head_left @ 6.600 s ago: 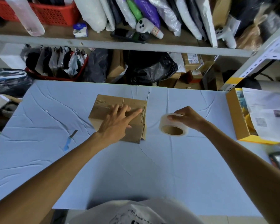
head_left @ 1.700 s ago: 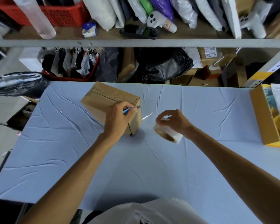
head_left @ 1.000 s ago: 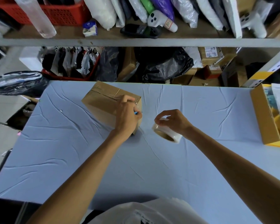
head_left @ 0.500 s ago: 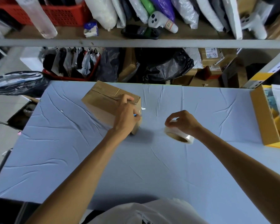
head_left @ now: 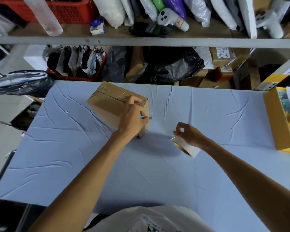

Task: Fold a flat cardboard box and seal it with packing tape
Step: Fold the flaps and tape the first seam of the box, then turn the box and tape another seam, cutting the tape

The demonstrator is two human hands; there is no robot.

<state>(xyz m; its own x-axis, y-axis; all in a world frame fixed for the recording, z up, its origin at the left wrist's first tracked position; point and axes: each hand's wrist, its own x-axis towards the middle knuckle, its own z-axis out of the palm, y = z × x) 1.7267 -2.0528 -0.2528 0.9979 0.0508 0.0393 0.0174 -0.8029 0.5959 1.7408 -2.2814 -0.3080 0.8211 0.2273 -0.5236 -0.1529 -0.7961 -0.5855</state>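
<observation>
A brown cardboard box [head_left: 107,104] stands folded on the pale blue table [head_left: 141,173], with clear tape along its top seam. My left hand [head_left: 132,118] rests against the box's near right corner and grips a small blue-handled cutter [head_left: 146,117], whose blade tip pokes out to the right. My right hand [head_left: 189,134] holds a roll of clear packing tape [head_left: 186,146] tilted on the table, to the right of the box and apart from it.
An open yellow-lined cardboard box [head_left: 278,121] with papers sits at the table's right edge. Behind the table, shelves [head_left: 141,41] hold bags, red baskets and parcels. A black plastic bag [head_left: 18,81] lies at the far left.
The box went from flat to standing folded. My left hand picked up the cutter and brought it to the box's right corner. My right hand moved the tape roll right, away from the box.
</observation>
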